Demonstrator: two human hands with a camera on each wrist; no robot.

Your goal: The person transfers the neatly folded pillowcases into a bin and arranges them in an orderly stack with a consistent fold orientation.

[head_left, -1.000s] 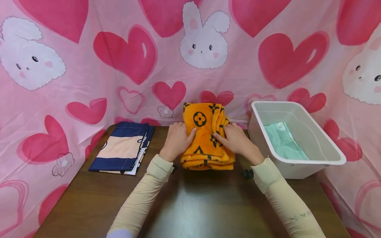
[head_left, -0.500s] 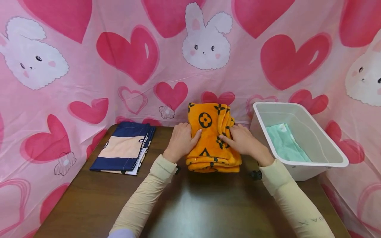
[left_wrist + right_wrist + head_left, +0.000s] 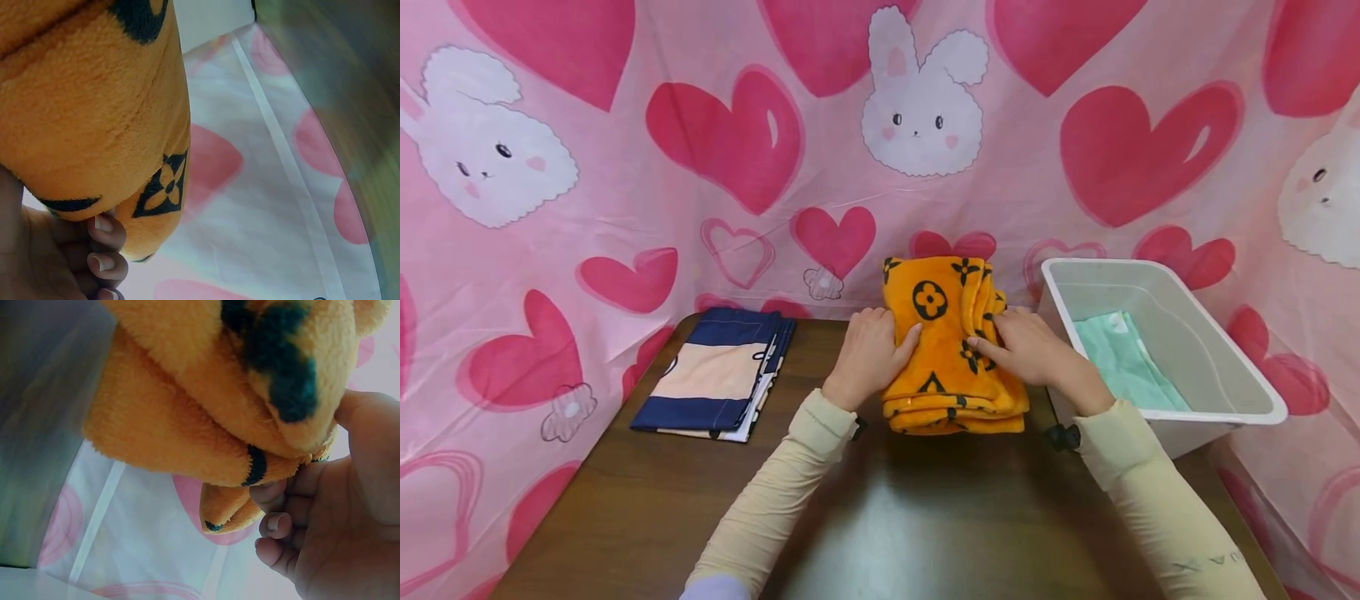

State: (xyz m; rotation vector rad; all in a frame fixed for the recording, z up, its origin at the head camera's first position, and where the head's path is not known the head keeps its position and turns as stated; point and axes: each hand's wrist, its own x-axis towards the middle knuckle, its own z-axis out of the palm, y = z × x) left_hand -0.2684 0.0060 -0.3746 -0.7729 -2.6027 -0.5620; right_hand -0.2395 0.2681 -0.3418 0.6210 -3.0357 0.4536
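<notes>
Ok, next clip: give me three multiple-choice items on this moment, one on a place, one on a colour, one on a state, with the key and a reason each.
1. Where does the white bin stand relative to the orange blanket?
A. to the person's left of it
B. to the person's right of it
C. on top of it

2. What colour is the cloth in the bin?
A. mint green
B. navy
C. red

3. How do the left hand and right hand meet the blanket?
A. both hover clear of it
B. only the left touches it
C. both grip its sides

Key: 1 B, the head view shows the bin past the right hand. 2 A, pale green fabric lies on the bin's floor. 3 C, both wrist views show curled fingers tucked under the blanket's folds.
</notes>
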